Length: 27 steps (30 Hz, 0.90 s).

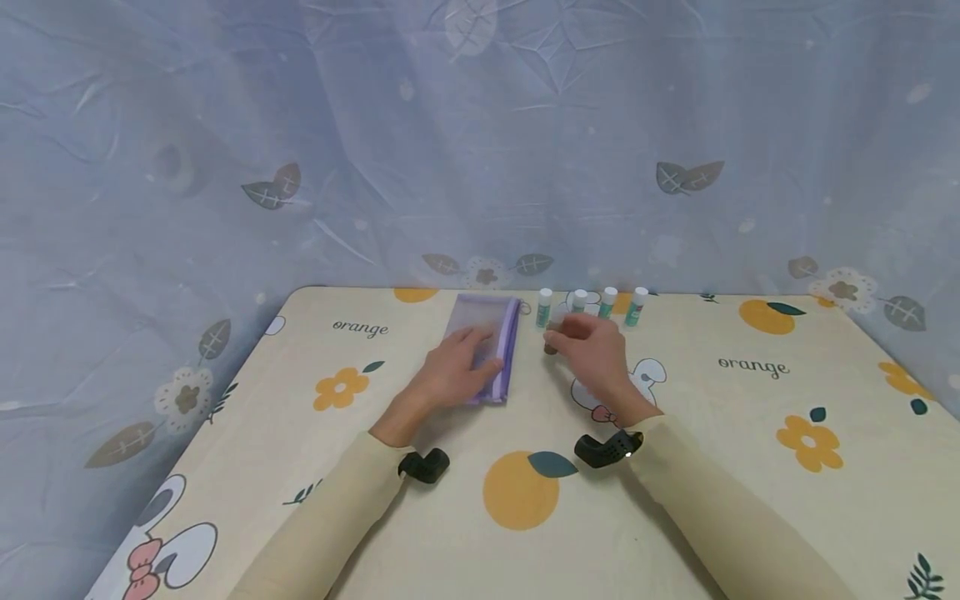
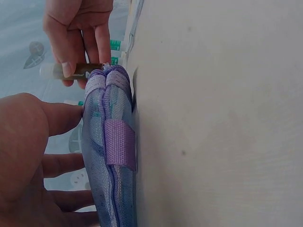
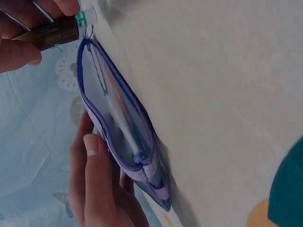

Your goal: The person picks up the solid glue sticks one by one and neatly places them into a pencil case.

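A purple mesh zip pouch [image 1: 512, 350] lies on the table, with my left hand [image 1: 453, 367] resting on it, fingers fairly straight. In the right wrist view, the pouch [image 3: 147, 125] gapes along its zip edge, showing its inside. My right hand [image 1: 596, 346] pinches a small brown tube [image 1: 551, 340] between thumb and fingers, just right of the pouch. The left wrist view shows this brown tube [image 2: 83, 70] with a clear end, close beyond the pouch's near end. Several small green tubes [image 1: 543, 310] with white caps stand behind my right hand, which partly hides one.
The tablecloth [image 1: 675, 517] is cream, printed with oranges, flowers and rabbits. Behind the table's far edge hangs a bluish patterned curtain [image 1: 480, 150]. A small ring [image 1: 525, 308] sits at the pouch's far right corner. Both wrists wear black bands.
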Available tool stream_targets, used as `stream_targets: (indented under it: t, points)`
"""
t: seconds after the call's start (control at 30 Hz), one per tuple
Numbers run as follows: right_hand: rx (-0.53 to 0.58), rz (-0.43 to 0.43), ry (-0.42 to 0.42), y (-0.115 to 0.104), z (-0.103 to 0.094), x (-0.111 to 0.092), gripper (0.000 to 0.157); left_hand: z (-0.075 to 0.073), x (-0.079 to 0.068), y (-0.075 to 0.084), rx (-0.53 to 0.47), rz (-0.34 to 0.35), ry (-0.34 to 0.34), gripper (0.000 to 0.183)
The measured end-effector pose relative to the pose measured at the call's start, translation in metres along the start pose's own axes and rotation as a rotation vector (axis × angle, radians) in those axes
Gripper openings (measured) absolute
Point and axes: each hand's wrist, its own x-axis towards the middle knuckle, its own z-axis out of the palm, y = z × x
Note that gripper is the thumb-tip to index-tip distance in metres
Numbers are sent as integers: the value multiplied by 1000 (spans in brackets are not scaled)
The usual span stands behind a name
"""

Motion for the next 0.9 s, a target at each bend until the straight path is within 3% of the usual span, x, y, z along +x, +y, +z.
stream_targets:
  t: [0.9]
  points:
    - [109, -43, -29, -21, 35, -2, 35, -3, 0, 0, 26, -14, 0, 63]
